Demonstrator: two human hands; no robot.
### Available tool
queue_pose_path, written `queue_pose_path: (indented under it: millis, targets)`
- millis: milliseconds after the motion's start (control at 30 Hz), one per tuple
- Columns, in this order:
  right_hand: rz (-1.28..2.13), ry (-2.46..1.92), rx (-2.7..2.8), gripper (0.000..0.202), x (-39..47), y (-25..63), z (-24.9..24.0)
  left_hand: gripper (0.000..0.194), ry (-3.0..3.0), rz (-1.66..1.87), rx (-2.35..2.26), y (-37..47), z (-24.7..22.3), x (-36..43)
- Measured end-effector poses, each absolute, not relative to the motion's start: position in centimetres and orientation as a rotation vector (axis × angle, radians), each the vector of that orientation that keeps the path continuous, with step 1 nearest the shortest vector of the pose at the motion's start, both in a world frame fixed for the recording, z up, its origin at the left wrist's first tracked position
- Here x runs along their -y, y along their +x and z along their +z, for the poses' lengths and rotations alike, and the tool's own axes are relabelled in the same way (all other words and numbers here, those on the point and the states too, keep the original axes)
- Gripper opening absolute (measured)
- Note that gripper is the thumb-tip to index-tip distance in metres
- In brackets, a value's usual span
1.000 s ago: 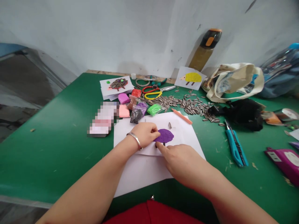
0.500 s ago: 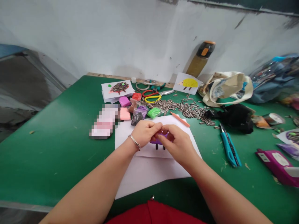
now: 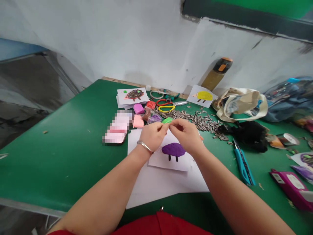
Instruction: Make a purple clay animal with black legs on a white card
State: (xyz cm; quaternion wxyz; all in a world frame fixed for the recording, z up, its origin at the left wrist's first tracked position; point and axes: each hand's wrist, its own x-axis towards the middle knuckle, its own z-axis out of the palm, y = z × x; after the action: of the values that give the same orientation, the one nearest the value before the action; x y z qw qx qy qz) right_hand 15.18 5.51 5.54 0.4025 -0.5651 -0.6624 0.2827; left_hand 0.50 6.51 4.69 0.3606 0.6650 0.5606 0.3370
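Both hands are raised just above a white card, fingertips together. My left hand (image 3: 153, 135), with a silver bangle at the wrist, is closed in a pinch. Opposite it, my right hand (image 3: 185, 134) is closed the same way; whatever sits between the fingertips is hidden or too small to make out. Below them, the white card (image 3: 168, 165) carries a flat purple clay oval (image 3: 173, 149) with two short black clay legs. Larger white paper sheets (image 3: 146, 187) lie under the card. Behind my hands is a bag of green clay (image 3: 167, 120), partly covered.
Sunflower seeds (image 3: 202, 122), scissors (image 3: 166, 107) and clay packets (image 3: 138, 121) lie at the back. A phone (image 3: 118, 127) is on the left. To the right are a blue utility knife (image 3: 244, 164), a magenta box (image 3: 290, 189), a cloth bag (image 3: 241, 104) and a bottle (image 3: 216, 75).
My hands have lifted off the card toward the back, so the purple oval now shows fully. The fingertips stay together. The camera view has also shifted slightly.
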Motion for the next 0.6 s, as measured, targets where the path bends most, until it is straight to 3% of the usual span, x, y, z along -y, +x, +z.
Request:
queue_pose_path:
  millis: [100,333,500,600]
  targets:
    - [0.833,-1.427,1.625,0.013,-7.6,15.1,5.3,0.024,1.961,0.888,-1.725,-0.8,5.0,-7.4]
    - [1.120,-1.326,1.472,0.011,-9.0,14.5,4.3,0.029,2.069,0.943,-1.765,-1.4,4.3,-8.3]
    - [1.271,-1.224,1.329,0.024,-7.3,15.2,4.5,0.026,1.993,0.995,-1.716,-0.9,4.6,-7.7]
    - [1.331,-1.195,1.246,0.015,-5.9,15.9,5.0,0.025,1.914,1.023,-1.691,-0.8,4.9,-7.4]
